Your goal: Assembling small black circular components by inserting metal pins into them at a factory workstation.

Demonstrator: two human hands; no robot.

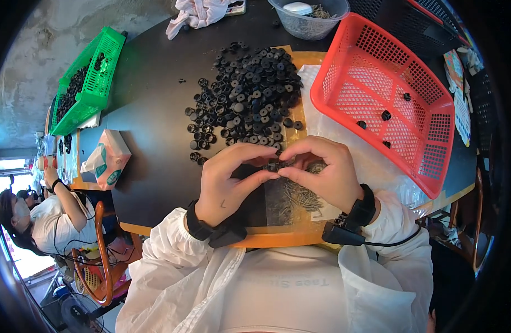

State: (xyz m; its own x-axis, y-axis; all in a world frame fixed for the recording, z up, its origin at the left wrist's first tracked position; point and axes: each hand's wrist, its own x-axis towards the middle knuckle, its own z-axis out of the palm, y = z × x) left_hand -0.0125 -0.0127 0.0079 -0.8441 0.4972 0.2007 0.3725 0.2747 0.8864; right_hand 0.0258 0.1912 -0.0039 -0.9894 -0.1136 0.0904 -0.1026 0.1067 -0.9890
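Between the fingertips of both hands sits a small black round plastic part (274, 165), partly covered by the fingers. My left hand (228, 176) pinches it from the left, thumb below and index finger above. From the other side my right hand (326, 165) closes thumb and fingers on the same part. Just beyond them spreads a big heap of black round caps (258, 83), some with a centre hole, some lying hollow side up. Thin metal pins (301, 198) lie in a loose pile under and in front of my right hand.
On the right stands a red plastic basket (316, 91) with several black parts inside. A clear tub (304, 26) is at the back. To the left are a tissue pack (110, 161) and a green basket (106, 72) of black parts. A co-worker (61, 216) sits at far left.
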